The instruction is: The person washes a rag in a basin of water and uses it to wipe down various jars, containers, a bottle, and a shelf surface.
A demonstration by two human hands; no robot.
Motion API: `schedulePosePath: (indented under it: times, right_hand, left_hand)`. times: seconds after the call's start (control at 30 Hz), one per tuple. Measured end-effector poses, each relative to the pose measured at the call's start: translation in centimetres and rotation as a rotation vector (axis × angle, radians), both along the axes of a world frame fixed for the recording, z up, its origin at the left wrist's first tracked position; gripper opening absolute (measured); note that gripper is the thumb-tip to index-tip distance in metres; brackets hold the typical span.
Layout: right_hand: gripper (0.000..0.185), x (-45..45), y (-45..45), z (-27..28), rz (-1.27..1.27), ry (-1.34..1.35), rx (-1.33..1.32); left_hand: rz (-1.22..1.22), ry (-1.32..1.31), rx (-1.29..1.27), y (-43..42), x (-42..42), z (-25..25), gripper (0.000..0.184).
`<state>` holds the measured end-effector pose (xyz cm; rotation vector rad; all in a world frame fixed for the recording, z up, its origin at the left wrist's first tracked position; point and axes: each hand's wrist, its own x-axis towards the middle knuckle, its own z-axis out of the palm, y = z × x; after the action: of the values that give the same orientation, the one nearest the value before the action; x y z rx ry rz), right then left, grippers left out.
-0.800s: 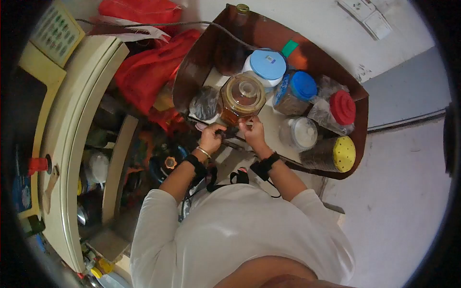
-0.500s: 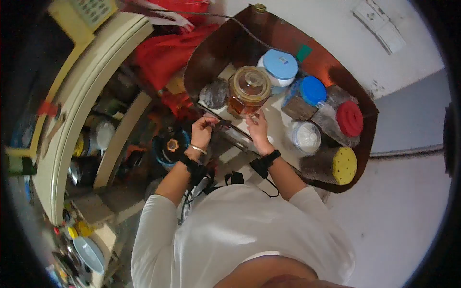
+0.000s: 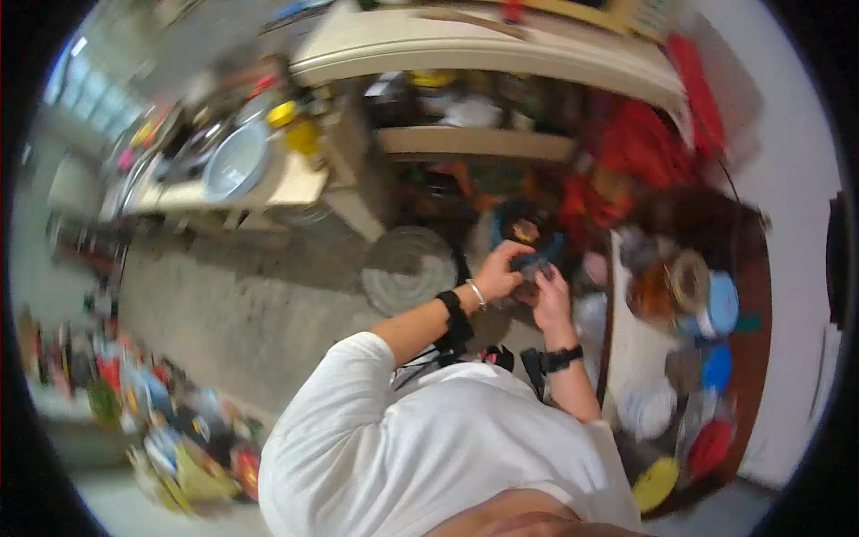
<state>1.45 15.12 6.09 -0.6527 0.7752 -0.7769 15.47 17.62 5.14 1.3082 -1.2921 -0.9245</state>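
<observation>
While the grey concrete floor (image 3: 242,295) spreads widely at left, the left hand (image 3: 501,273) and right hand (image 3: 552,302), fingers bent closed, together pinch a small dark, blurred object (image 3: 535,270) outside the left edge of the brown-walled tray (image 3: 631,356).

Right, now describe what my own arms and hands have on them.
Both hands are bare. Above the left hand sit a thin, pale bracelet and, farther up, a wide black band. Above the right hand is another black wristband, with no bracelet visible. White sleeves leave both forearms uncovered. Blur hides any markings.
</observation>
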Motion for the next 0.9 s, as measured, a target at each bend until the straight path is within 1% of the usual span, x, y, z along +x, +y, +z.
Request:
schedulePosePath:
  times: [0.03, 0.1, 0.13, 0.2, 0.23, 0.33, 0.37, 0.43, 0.47, 0.5, 0.57, 0.6, 0.63, 0.67, 0.7, 0.73, 0.77, 0.83, 0.87, 0.9]
  right_hand:
    - [0.030, 1.5, 0.3, 0.8, 0.039, -0.042, -0.034]
    - [0.029, 4.2, 0.5, 1.4, 0.135, -0.064, -0.074]
    - [0.029, 5.8, 0.6, 1.8, 0.176, -0.070, -0.093]
    - [0.030, 9.2, 1.7, 2.6, 0.254, -0.170, -0.028]
    - [0.030, 10.9, 2.2, 2.7, 0.283, -0.168, -0.038]
    - [0.030, 17.1, 4.1, 2.1, 0.424, -0.271, 0.051]
    - [0.030, 19.3, 4.9, 1.8, 0.440, -0.276, 0.038]
    - [0.027, 24.1, 7.2, 1.9, 0.559, -0.319, 0.071]
    - [0.026, 26.7, 8.3, 1.7, 0.589, -0.299, 0.060]
    - [0.026, 29.4, 9.6, 1.9, 0.586, -0.311, 0.049]
    - [0.027, 34.6, 12.4, 2.4, 0.681, -0.232, 0.081]
    - [0.022, 37.1, 13.7, 2.0, 0.751, -0.176, 0.076]
    - [0.024, 39.7, 15.2, 1.5, 0.725, -0.081, 0.112]
    - [0.027, 42.5, 16.8, 0.9, 0.733, -0.038, 0.072]
    - [0.031, 44.8, 17.9, 0.8, 0.743, 0.003, 0.039]
    - [0.031, 46.7, 18.3, 1.2, 0.743, 0.013, 0.045]
    - [0.035, 48.8, 18.9, 1.6, 0.737, 0.050, -0.052]
    - [0.043, 53.1, 19.0, 3.1, 0.708, 0.117, -0.202]
    - [0.046, 54.9, 18.7, 4.2, 0.627, 0.114, -0.204]
    - [0.045, 56.8, 18.2, 5.4, 0.590, 0.123, -0.249]
  left_hand:
    - [0.035, 0.082, 0.112, 1.2, 1.6, 0.6, 0.053]
    - [0.048, 0.319, 0.129, 2.3, 4.8, -2.3, 0.051]
    - [0.085, 0.317, 0.103, 3.4, 6.0, -1.7, 0.051]
    - [0.022, 0.811, 0.201, 6.3, 8.9, -1.0, 0.044]
    - [0.043, 0.815, 0.179, 7.6, 10.2, -1.2, 0.044]
    - [0.189, 0.957, 0.429, 12.1, 14.8, -1.2, 0.046]
    - [0.196, 0.953, 0.409, 13.4, 16.6, -1.3, 0.046]
    - [0.237, 0.966, 0.317, 16.4, 20.7, -1.3, 0.043]
    - [0.209, 0.950, 0.255, 18.0, 23.4, -1.7, 0.036]
    - [0.203, 0.936, 0.250, 19.7, 25.9, -1.0, 0.036]
    - [0.444, 0.801, 0.233, 23.0, 30.7, 1.2, 0.029]
    - [0.515, 0.738, 0.180, 24.3, 33.7, 0.6, 0.028]
    - [0.587, 0.687, 0.128, 25.6, 36.0, 1.5, 0.029]
    - [0.626, 0.719, 0.195, 27.1, 38.5, 2.4, 0.030]
    - [0.664, 0.704, 0.125, 28.1, 41.7, 0.9, 0.031]
    - [0.676, 0.713, 0.121, 29.1, 44.2, 1.6, 0.032]
    - [0.688, 0.708, 0.123, 30.0, 46.6, 2.5, 0.033]
    - [0.682, 0.619, 0.155, 31.1, 50.3, 5.8, 0.031]
    - [0.669, 0.508, 0.059, 31.0, 52.3, 6.1, 0.035]
    - [0.691, 0.427, 0.099, 31.0, 53.9, 7.4, 0.037]
